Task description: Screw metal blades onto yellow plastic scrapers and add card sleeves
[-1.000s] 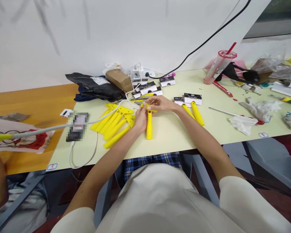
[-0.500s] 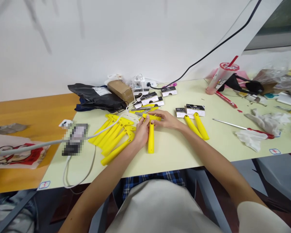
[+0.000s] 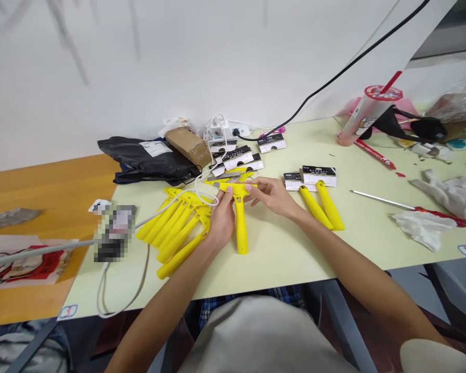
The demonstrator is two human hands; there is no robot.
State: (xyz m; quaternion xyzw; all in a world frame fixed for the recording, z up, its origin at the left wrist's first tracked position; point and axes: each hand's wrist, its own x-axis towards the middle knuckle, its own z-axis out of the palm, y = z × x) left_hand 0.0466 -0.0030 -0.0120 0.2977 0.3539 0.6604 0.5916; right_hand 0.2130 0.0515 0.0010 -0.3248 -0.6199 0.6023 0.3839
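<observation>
holding a yellow tool (image 3: 241,228) by its crosspiece with both hands: in the head view, that tool is over the middle of the pale table (image 3: 272,254), its handle pointing near. the left hand (image 3: 222,220) pinches the left end of the crosspiece, thumb on top; the right hand (image 3: 274,196) closes narrowly on the right end. a grey strip (image 3: 216,184) shows by the left end, but whether it belongs to the tool i cannot tell. just beyond the hands lie yellow-and-grey pieces (image 3: 233,175), with loose cards (image 3: 238,157) in black and white farther off.

to the right, two carded tools (image 3: 330,206) lie next to each other, far ends under cards. to the left, a group of bare tools (image 3: 174,218) lies close together with no cards to be seen on them. judging from this, two are carded, while the one in hand and the left group are not. a red-handled screwdriver (image 3: 421,210) lies well to the right.
</observation>
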